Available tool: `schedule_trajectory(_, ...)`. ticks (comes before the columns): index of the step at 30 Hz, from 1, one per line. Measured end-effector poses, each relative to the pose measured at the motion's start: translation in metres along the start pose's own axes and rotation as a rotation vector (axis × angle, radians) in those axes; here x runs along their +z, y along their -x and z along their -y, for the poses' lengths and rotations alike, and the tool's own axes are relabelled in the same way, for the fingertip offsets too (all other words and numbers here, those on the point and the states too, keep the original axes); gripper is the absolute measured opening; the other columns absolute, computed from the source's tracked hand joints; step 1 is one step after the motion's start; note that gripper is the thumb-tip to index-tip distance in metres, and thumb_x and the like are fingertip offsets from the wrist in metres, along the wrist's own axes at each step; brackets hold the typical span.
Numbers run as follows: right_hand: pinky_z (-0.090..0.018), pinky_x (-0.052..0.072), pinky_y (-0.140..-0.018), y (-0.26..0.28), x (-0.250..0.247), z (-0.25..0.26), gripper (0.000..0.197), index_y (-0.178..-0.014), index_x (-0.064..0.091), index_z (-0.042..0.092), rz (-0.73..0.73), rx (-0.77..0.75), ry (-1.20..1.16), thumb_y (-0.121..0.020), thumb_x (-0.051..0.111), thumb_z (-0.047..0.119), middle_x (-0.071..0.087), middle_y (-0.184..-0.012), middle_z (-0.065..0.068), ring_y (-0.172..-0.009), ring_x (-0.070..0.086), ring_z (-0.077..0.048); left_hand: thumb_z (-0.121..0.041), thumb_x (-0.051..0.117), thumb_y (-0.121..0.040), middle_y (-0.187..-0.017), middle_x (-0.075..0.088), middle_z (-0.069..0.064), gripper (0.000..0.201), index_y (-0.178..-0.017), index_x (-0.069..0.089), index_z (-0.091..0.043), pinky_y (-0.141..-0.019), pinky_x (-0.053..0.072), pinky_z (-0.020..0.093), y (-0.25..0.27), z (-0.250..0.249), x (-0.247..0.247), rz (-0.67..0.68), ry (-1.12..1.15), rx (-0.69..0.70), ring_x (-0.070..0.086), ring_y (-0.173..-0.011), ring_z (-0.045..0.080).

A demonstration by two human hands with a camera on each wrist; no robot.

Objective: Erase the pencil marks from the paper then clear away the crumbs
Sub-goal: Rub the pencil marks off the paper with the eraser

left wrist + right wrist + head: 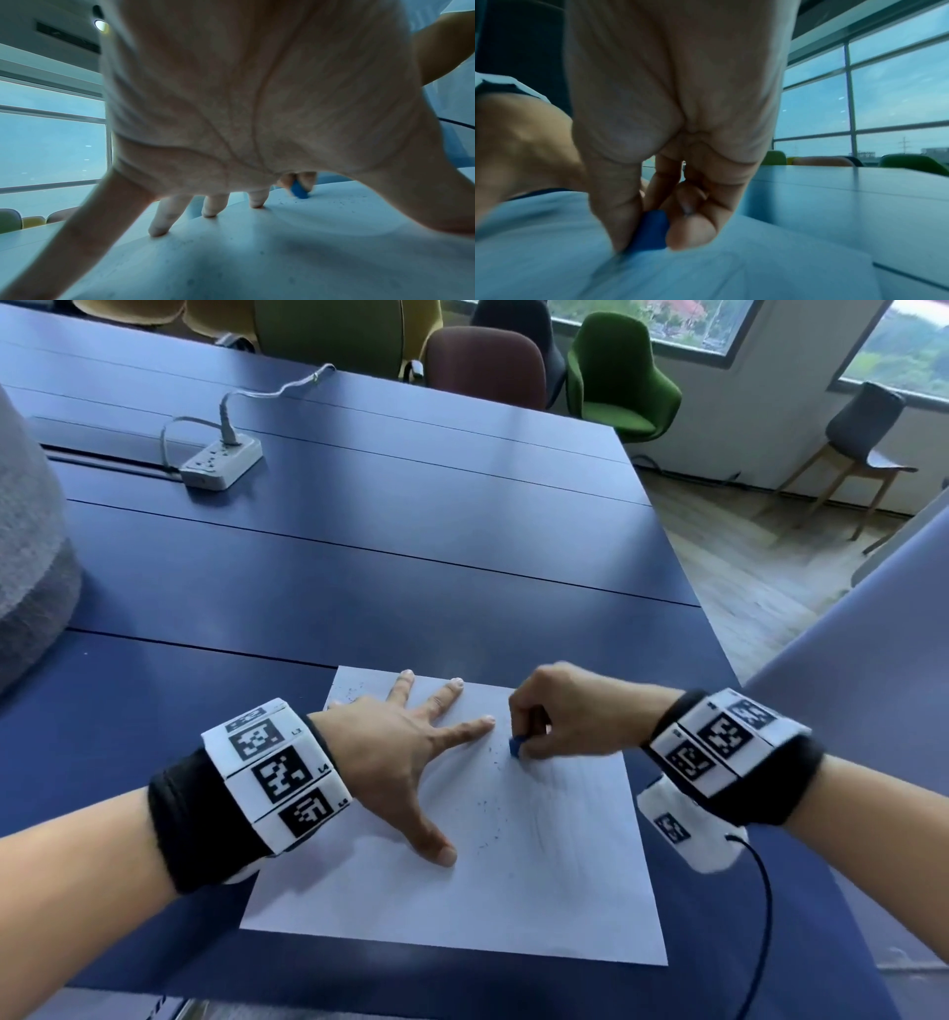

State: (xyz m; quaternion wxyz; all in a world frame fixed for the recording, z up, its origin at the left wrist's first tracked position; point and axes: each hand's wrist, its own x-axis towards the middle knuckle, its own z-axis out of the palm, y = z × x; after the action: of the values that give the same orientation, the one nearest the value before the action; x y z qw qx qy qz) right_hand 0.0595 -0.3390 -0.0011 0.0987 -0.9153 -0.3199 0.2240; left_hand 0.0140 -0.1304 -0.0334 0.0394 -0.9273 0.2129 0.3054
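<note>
A long dark blue table (359, 567) fills most of the head view, with chairs (621, 377) along its far edge and a white power strip (221, 462) lying on its left part. Near the front edge lies a white sheet of paper (539, 891), flat on the table. The left hand (395, 757) rests on the sheet's left half, its fingers straight and spread, fingertips (156, 230) pressing down on the paper and gripping nothing. The right hand (570, 711) is over the upper right part of the sheet, its fingers curled, pinching a small blue eraser (516, 745) between thumb and fingers; the right wrist view shows the eraser's lower end touching the paper. Faint grey pencil marks (554, 793) run down the sheet below the eraser. Dark crumbs (488, 814) are scattered across the middle of the paper, between the two hands, and a few more lie near its upper left corner.
</note>
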Motion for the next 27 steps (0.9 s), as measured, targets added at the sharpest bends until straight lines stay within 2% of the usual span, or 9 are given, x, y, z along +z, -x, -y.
schedule_trajectory(3, -0.034, 0.049, -0.062, 0.000, 0.007, 0.001, 0.008, -0.074, 0.062, 0.012, -0.120, -0.012, 0.058, -0.079, 0.064, 0.017, 0.062, -0.074, 0.000, -0.065, 0.053, -0.015, -0.095, 0.060, -0.040, -0.153, -0.037, -0.019, 0.130, -0.132, -0.026, -0.067, -0.108, 0.033, 0.062, 0.000, 0.000, 0.000, -0.004, -0.007, 0.002, -0.025, -0.147, 0.031)
schedule_trajectory(6, -0.040, 0.051, -0.069, 0.023, 0.025, 0.019, 0.005, -0.075, 0.061, 0.013, 0.013, -0.119, 0.053, -0.078, 0.062, 0.016, 0.064, -0.078, -0.001, -0.074, 0.058, -0.022, -0.092, 0.063, -0.045, -0.154, -0.036, -0.017, 0.130, -0.135, -0.026, -0.065, -0.109, 0.032, 0.061, -0.001, -0.001, -0.001, -0.006, -0.012, 0.007, -0.025, -0.146, 0.033)
schedule_trajectory(9, -0.038, 0.054, -0.068, 0.029, 0.022, 0.025, 0.006, -0.078, 0.065, 0.013, 0.149, -0.101, -0.018, -0.079, 0.066, 0.019, 0.067, -0.077, 0.001, -0.073, 0.060, -0.019, -0.092, 0.063, -0.045, -0.154, -0.036, -0.018, 0.130, -0.135, -0.025, -0.065, -0.108, 0.034, 0.060, -0.001, -0.002, -0.001, -0.007, -0.004, 0.006, -0.024, -0.147, 0.033)
schedule_trajectory(13, -0.030, 0.049, -0.062, -0.001, 0.002, 0.008, 0.007, -0.075, 0.065, 0.014, -0.047, -0.031, 0.045, -0.078, 0.067, 0.019, 0.064, -0.072, 0.001, -0.060, 0.053, -0.013, -0.091, 0.064, -0.046, -0.155, -0.035, -0.016, 0.129, -0.137, -0.024, -0.064, -0.111, 0.032, 0.058, 0.000, -0.002, -0.002, -0.003, -0.007, 0.006, -0.024, -0.147, 0.032)
schedule_trajectory(16, -0.030, 0.048, -0.062, -0.008, 0.001, 0.000, 0.007, -0.076, 0.064, 0.012, -0.106, 0.012, 0.030, -0.080, 0.065, 0.017, 0.064, -0.075, 0.000, -0.061, 0.051, -0.011, -0.091, 0.064, -0.045, -0.155, -0.035, -0.017, 0.129, -0.137, -0.023, -0.065, -0.111, 0.030, 0.060, 0.001, -0.002, -0.001, -0.010, -0.001, 0.010, -0.025, -0.147, 0.031)
schedule_trajectory(20, -0.029, 0.051, -0.063, 0.015, 0.014, 0.017, 0.003, -0.077, 0.065, 0.016, 0.061, -0.094, 0.032, -0.078, 0.067, 0.018, 0.066, -0.077, 0.004, -0.068, 0.057, -0.013, -0.093, 0.062, -0.042, -0.154, -0.036, -0.018, 0.130, -0.133, -0.027, -0.066, -0.107, 0.033, 0.062, 0.000, -0.001, 0.001, -0.009, 0.000, 0.008, -0.024, -0.147, 0.031)
schedule_trajectory(22, -0.030, 0.051, -0.062, 0.016, 0.013, 0.018, 0.006, -0.075, 0.065, 0.018, 0.145, -0.087, -0.024, -0.077, 0.070, 0.019, 0.064, -0.071, 0.007, -0.063, 0.055, -0.009, -0.094, 0.062, -0.041, -0.153, -0.037, -0.018, 0.130, -0.132, -0.027, -0.066, -0.107, 0.033, 0.063, -0.001, -0.001, 0.001, -0.003, -0.007, 0.006, -0.024, -0.147, 0.032)
schedule_trajectory(25, -0.024, 0.047, -0.059, -0.002, -0.001, 0.002, 0.010, -0.074, 0.066, 0.013, 0.013, -0.027, 0.009, -0.077, 0.072, 0.020, 0.058, -0.063, 0.010, -0.055, 0.051, -0.004, -0.092, 0.063, -0.044, -0.153, -0.037, -0.017, 0.129, -0.134, -0.026, -0.066, -0.108, 0.030, 0.064, -0.001, -0.001, 0.001, 0.007, -0.013, 0.005, -0.025, -0.147, 0.032)
schedule_trajectory(27, -0.031, 0.050, -0.061, -0.010, -0.007, -0.007, 0.010, -0.076, 0.066, 0.008, -0.091, 0.016, 0.029, -0.079, 0.068, 0.018, 0.060, -0.067, 0.006, -0.057, 0.051, -0.005, -0.092, 0.063, -0.046, -0.154, -0.037, -0.017, 0.128, -0.136, -0.024, -0.065, -0.109, 0.030, 0.063, 0.000, -0.002, -0.001, 0.007, -0.019, 0.007, -0.024, -0.147, 0.032)
